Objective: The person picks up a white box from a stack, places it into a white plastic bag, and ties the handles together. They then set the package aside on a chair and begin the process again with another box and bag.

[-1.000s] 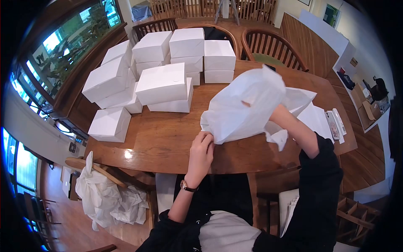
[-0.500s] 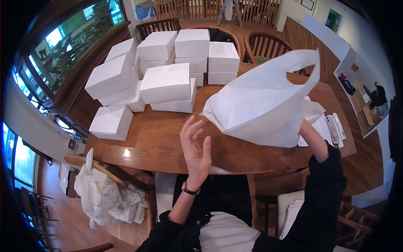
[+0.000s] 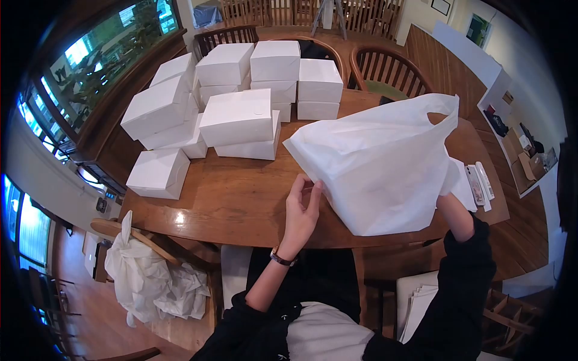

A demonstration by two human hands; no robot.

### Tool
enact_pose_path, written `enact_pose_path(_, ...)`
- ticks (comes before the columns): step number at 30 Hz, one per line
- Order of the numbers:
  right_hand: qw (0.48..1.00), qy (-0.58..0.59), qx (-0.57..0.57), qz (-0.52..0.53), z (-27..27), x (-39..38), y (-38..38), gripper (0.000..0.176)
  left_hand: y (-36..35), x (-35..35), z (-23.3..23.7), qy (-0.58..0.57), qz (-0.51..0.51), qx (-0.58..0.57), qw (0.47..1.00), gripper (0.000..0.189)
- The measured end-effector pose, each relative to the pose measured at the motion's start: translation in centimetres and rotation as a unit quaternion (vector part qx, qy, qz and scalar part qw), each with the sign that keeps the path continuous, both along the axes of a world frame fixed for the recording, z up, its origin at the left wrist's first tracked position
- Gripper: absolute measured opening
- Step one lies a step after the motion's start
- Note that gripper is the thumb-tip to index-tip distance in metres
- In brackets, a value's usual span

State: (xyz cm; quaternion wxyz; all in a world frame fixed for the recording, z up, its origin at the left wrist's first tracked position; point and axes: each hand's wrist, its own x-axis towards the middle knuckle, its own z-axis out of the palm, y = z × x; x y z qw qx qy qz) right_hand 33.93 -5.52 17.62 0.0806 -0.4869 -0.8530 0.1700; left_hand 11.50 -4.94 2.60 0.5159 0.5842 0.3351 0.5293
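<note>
A white carrier bag [image 3: 385, 171] with a cut-out handle is spread over the right half of the table, its bottom facing left. At its lower left edge, my left hand [image 3: 303, 210] has the thumb and fingers closed against the bag's side. My right hand [image 3: 447, 204] reaches into or behind the bag from the right; only the wrist and forearm show, and the fingers are hidden.
Several white boxes [image 3: 238, 120] stand stacked on the wooden table [image 3: 241, 195]. White paper and a phone-like object [image 3: 474, 183] lie at the right edge. Crumpled white bags [image 3: 141, 277] rest on a chair at left. Wooden chairs [image 3: 385, 69] stand behind the table.
The bag has come down and opened out toward me, its handle lower. My left hand has moved right and up to the bag's edge, its fingers closing. My right wrist has lowered slightly.
</note>
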Motion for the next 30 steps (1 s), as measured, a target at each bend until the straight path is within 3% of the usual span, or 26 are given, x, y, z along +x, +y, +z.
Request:
enact_pose_path(6,1.0,0.014,0.007,-0.007,-0.2,0.3,-0.8,0.081,-1.6,1.0,0.4,-0.069,0.019,0.065,0.995,0.034)
enact_pose_path(9,1.0,0.021,0.01,-0.009,-0.5,0.5,-1.3,0.08,-1.6,0.5,-1.9,-0.058,0.001,0.004,0.998,0.048)
enact_pose_path(15,0.999,0.034,0.016,-0.013,-0.8,0.9,-1.7,0.079,-1.4,0.8,-3.0,-0.036,0.014,0.001,0.999,0.051)
enact_pose_path(18,0.999,0.038,0.021,-0.015,-0.8,1.2,-1.8,0.079,-1.9,1.5,-2.4,-0.158,-0.029,-0.109,0.981,0.055)
enact_pose_path(21,0.999,0.039,0.024,-0.016,-0.8,1.4,-1.6,0.078,-2.8,1.8,-1.5,-0.193,-0.064,-0.219,0.954,0.059)
enact_pose_path(24,0.999,0.034,0.02,-0.014,-0.8,1.3,-1.3,0.078,-3.2,1.6,-0.9,-0.186,-0.062,-0.253,0.947,0.054)
enact_pose_path(27,0.999,0.033,0.018,-0.016,-0.9,1.1,-1.3,0.077,-2.6,1.5,-3.2,-0.126,-0.059,-0.251,0.958,0.045)
enact_pose_path(30,0.999,0.029,0.013,-0.018,-0.8,1.0,-1.5,0.077,-2.8,1.0,-2.7,-0.095,-0.057,-0.18,0.977,0.039)
